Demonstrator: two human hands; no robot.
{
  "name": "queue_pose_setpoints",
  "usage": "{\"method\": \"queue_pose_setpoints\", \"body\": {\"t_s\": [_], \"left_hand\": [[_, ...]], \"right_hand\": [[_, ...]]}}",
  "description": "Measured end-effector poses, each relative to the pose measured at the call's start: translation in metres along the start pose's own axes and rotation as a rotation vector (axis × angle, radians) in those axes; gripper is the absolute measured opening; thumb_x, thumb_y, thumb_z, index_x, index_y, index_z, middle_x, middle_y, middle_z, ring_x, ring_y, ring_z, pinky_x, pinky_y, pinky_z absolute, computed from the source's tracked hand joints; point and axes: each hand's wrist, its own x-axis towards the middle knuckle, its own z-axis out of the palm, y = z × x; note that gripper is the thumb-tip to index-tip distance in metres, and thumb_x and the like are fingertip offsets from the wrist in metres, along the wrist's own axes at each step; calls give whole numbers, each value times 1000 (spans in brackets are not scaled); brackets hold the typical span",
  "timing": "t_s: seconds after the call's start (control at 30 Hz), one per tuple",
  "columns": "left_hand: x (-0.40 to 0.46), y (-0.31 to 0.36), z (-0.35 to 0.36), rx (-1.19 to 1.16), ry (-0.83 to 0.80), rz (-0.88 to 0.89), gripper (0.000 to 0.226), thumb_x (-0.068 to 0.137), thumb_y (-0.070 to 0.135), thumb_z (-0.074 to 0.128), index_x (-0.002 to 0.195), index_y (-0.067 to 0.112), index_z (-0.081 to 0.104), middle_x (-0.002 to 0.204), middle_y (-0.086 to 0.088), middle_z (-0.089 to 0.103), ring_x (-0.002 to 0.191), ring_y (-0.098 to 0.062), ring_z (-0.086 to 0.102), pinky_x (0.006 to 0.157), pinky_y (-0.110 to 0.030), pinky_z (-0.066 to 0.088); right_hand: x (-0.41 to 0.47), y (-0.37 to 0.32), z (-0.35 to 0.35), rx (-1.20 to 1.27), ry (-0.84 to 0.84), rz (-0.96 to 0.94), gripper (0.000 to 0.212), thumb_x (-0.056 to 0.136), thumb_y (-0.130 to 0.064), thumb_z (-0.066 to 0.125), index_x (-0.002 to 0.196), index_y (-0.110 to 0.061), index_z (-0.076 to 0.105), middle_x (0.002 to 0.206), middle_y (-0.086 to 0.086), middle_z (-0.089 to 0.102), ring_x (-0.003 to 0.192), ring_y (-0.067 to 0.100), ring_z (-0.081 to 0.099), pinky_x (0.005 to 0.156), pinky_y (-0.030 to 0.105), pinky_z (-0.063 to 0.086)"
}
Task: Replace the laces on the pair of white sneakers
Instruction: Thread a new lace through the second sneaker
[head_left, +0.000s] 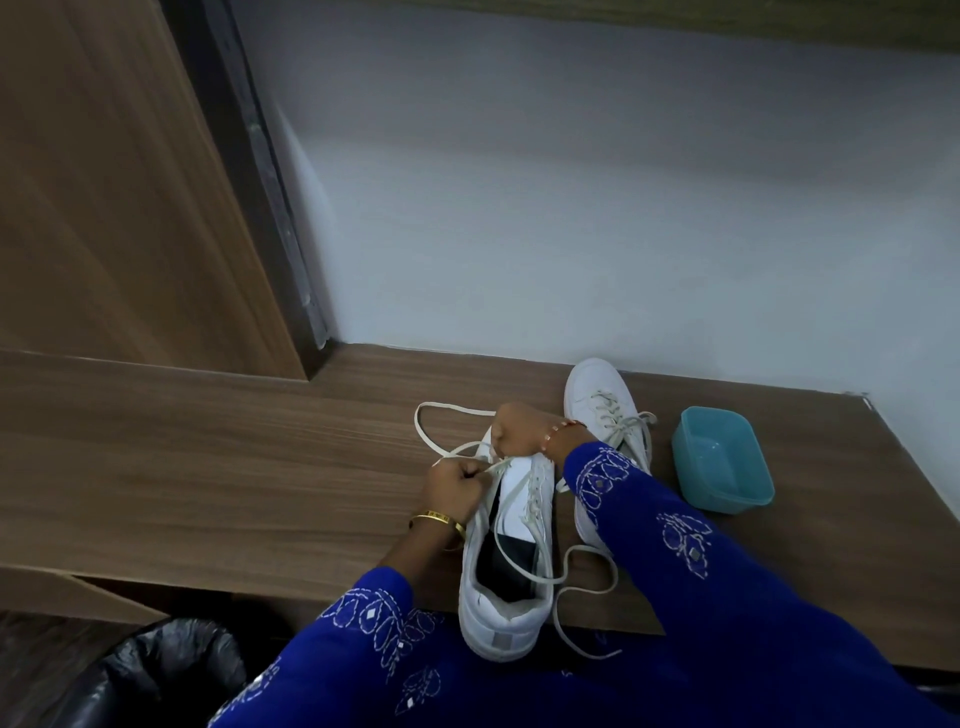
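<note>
I'm looking at a wood-grain laminate desk (208, 467) set against a plain pale wall (571, 208). Tall wood-grain panel (104, 182) on the left with a dark edge strip (260, 171). Bin with a black liner (166, 670) sits below the desk edge, bottom left. Lighting is dim and cool.

The bench (218, 447) is showing a matt wood-grain laminate, its streaks running lengthwise. The near sneaker (506, 587) is looking like smooth white leather or a leather-like synthetic (which of the two cannot be told), with a dark lining inside, and the far sneaker (597, 395) is sharing that finish. The laces (447, 410) are lying as flat, woven off-white cloth. The tub (722, 462) is showing smooth teal plastic with a soft sheen. The sleeves (675, 545) are appearing as blue cloth with white stitched embroidery. The bangle (439, 518) is gleaming like polished gold-coloured metal. The bin liner (171, 660) is glinting as crinkled black plastic.
</note>
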Motion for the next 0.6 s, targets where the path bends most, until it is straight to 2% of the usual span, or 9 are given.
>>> {"method": "queue_pose_setpoints", "body": {"t_s": [0.03, 0.1, 0.17, 0.2, 0.23, 0.27, 0.33, 0.47, 0.6], "left_hand": [[-1, 2, 0, 9, 3, -4, 34, 57, 38, 51, 57, 5, 58, 67, -6, 53, 69, -13, 47, 75, -40, 48], [-3, 4, 1, 15, -6, -8, 19, 61, 32, 51, 64, 14, 55, 70, -5, 51, 72, -12, 46, 73, -35, 45], [-4, 5, 0, -11, -8, -8, 20, 60, 34, 51, 67, 15, 53, 72, -5, 50, 74, -12, 46, 72, -29, 41], [-3, 3, 1, -16, -5, 0, 24, 58, 37, 51, 67, 15, 53, 71, -5, 49, 73, -11, 45, 71, -29, 39], [-3, 2, 1, -16, 1, 11, 28, 56, 41, 50, 67, 16, 52, 70, -4, 49, 72, -11, 45, 70, -29, 39], [-3, 1, 2, -13, 4, 18, 30, 54, 43, 49, 66, 16, 52, 70, -3, 48, 71, -11, 44, 70, -29, 39], [-4, 3, 2, -16, 0, 36, 31, 55, 45, 49, 67, 17, 52, 72, -2, 48, 71, -10, 43, 70, -28, 39], [-8, 7, 0, -23, 6, 50, 16, 63, 28, 53, 64, 12, 54, 65, -4, 44, 66, -12, 40, 67, -28, 37], [-9, 8, 1, -84, 28, -29, 22, 74, 12, 59, 66, -8, 64, 40, 10, 45, 48, 1, 41, 59, -25, 33]], "right_hand": [[7, 0, 4, 44, 10, 1, 30, 94, 7, 34, 87, 31, 50, 119, 41, 49, 112, 42, 50, 104, 40, 33], [8, -10, 3, 118, 38, -47, 23, 88, 10, 42, 78, 22, 59, 89, 38, 57, 89, 42, 57, 94, 46, 42], [6, -11, 6, 89, 44, -97, 30, 86, 14, 41, 58, 15, 52, 66, 34, 47, 74, 33, 53, 84, 34, 46], [7, -11, 8, 101, 34, -89, 57, 87, 16, 37, 55, -29, 25, 62, 36, 41, 75, 29, 51, 53, 20, 23], [13, -9, 11, 80, 12, -108, 28, 87, 16, 38, 111, 25, 49, 64, 36, 43, 79, 29, 52, 107, 47, 20], [30, -7, 18, 143, 53, -102, 25, 84, 12, 44, 62, 16, 54, 62, 29, 46, 77, 31, 51, 75, 30, 44], [30, -10, 16, 96, 95, -95, 14, 80, 4, 53, 73, 13, 61, 65, 22, 52, 77, 31, 55, 61, 28, 40], [27, -6, 14, 133, 108, -135, 27, 86, 3, 44, 92, 23, 61, 81, 32, 60, 93, 38, 57, 83, 41, 46], [39, 13, 26, 154, 294, -128, 20, 82, -1, 52, 81, 16, 62, 90, 26, 66, 89, 35, 62, 77, 39, 48]]}}
